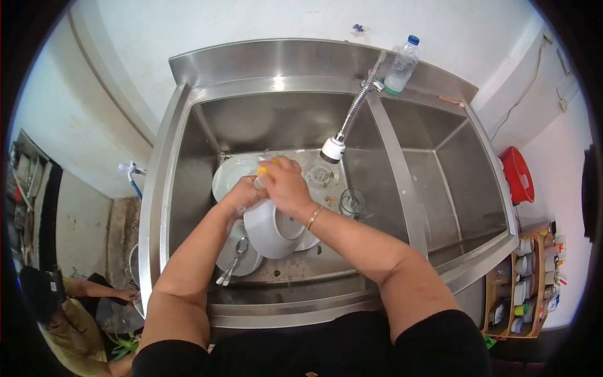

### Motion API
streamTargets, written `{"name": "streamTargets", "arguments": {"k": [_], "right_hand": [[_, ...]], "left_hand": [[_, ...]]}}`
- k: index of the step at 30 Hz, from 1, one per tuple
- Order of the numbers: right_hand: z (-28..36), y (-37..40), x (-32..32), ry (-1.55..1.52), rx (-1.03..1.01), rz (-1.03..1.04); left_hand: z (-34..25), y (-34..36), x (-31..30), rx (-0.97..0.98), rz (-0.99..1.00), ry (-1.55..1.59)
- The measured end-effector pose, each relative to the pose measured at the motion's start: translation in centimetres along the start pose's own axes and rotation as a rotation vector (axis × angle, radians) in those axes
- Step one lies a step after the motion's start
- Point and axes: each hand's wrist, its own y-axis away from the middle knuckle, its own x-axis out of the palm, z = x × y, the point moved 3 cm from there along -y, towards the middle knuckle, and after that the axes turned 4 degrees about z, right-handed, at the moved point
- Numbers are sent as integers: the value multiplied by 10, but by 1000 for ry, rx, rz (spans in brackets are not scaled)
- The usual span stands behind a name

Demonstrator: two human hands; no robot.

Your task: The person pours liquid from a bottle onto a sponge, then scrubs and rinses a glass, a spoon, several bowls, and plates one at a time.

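Over the left basin of the steel sink, my left hand (pixel 242 195) and my right hand (pixel 287 185) meet. Yellow bits of what looks like a sponge (pixel 262 170) show at my right hand's closed fingers. The fingers of my left hand are closed round a small white thing (pixel 258 183), mostly hidden and too small to name. Just below both hands, a white bowl (pixel 270 235) lies tilted. White plates (pixel 235 173) are behind and around it. Two spoons (pixel 240 246) rest on a plate at the left. Glasses (pixel 352 202) stand at the right.
A flexible tap with a white head (pixel 333 149) hangs over the left basin. Behind the divider stands a plastic bottle (pixel 402 66). A red basin (pixel 517 176) and a dish rack (pixel 521 283) are at the right. Another person (pixel 75 327) is at the lower left.
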Motion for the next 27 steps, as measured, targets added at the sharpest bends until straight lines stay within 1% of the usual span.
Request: {"name": "streamTargets", "arguments": {"k": [2,3,5,7,9,10,12,13,15,16,17,19,20,21,23,25,27], "right_hand": [[10,-3,1,-12,-160,106],[2,-14,-1,-12,-164,104],[-49,-30,10,-409,386,538],[-87,-17,9,-785,645,477],[-112,17,19,-1076,1228,393],[-103,31,16,-1071,1227,395],[-81,57,16,-1177,1260,466],[-87,59,27,-1178,1267,469],[-114,51,57,-622,810,623],[-115,45,57,-328,507,765],[-116,53,57,-331,503,767],[-59,72,24,476,113,913],[-51,83,22,587,87,1042],[-58,99,28,589,86,1046],[-72,124,50,714,-219,989],[-69,126,53,722,-210,1011],[-64,129,59,864,-235,1067]], "left_hand": [[-5,7,0,-49,30,-2],[-7,9,0,-69,45,-5],[-7,7,0,-37,54,-57],[-8,4,2,-7,71,-106],[-17,0,1,41,-66,111],[-27,3,6,42,-67,116],[-46,12,9,132,-249,216],[-44,10,11,124,-250,217],[-43,8,10,211,-349,-102],[-42,10,10,262,-373,-359],[-37,10,11,261,-377,-361],[-33,12,16,368,-381,-600],[-35,14,16,375,-349,-685],[-31,11,15,373,-351,-682],[-18,4,11,440,-349,-926],[-8,0,8,416,-335,-980],[2,-4,5,393,-329,-1024]]}}
